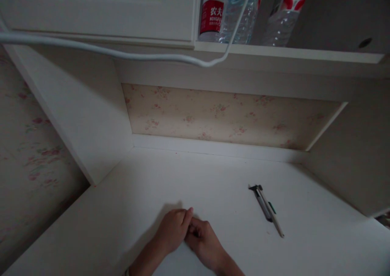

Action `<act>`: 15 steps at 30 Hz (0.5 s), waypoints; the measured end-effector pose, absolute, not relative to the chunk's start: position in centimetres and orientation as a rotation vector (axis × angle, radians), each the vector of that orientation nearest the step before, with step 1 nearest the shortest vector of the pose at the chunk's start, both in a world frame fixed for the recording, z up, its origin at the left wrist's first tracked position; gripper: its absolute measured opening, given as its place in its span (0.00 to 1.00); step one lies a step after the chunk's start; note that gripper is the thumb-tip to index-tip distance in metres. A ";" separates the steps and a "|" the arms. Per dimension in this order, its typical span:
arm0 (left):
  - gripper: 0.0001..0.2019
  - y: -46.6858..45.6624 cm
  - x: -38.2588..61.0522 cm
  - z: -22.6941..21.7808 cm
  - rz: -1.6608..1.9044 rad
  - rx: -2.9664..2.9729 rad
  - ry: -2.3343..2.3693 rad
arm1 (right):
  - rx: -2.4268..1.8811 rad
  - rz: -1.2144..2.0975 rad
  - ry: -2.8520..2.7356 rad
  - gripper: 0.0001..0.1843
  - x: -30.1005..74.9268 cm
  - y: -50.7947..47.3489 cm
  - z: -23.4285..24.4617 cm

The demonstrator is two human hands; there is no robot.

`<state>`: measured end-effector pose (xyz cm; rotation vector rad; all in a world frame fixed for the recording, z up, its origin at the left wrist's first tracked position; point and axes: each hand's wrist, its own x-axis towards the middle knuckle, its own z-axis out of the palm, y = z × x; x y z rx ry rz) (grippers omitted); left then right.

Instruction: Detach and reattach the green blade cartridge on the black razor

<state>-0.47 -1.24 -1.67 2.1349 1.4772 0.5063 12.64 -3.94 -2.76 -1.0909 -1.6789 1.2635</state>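
Note:
My left hand (173, 228) and my right hand (204, 240) rest together on the white desk (122, 211), low in the head view. Both have their fingers curled in and touch each other at the fingertips. What, if anything, sits between the fingers is hidden. Two pens (267, 207) lie side by side on the desk to the right of my right hand, a dark one and a pale one, well apart from the hands.
A shelf above holds several plastic water bottles (231, 16) with red labels. A white cable (122, 53) hangs across below a cabinet door (100, 11). Floral wallpaper (225, 117) backs the desk alcove; white side panels stand left and right.

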 end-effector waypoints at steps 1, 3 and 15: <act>0.31 -1.2 -0.5 -1.8 0.507 2.136 1.479 | -1.093 1.266 -1.680 0.09 12.6 -3.9 -2.7; 0.31 -1.2 -0.5 -1.9 0.507 2.136 1.479 | -1.102 1.270 -1.689 0.09 12.6 -3.9 -2.6; 0.32 -1.3 -0.6 -2.0 0.529 2.127 1.468 | -1.098 1.277 -1.681 0.10 12.6 -4.1 -2.2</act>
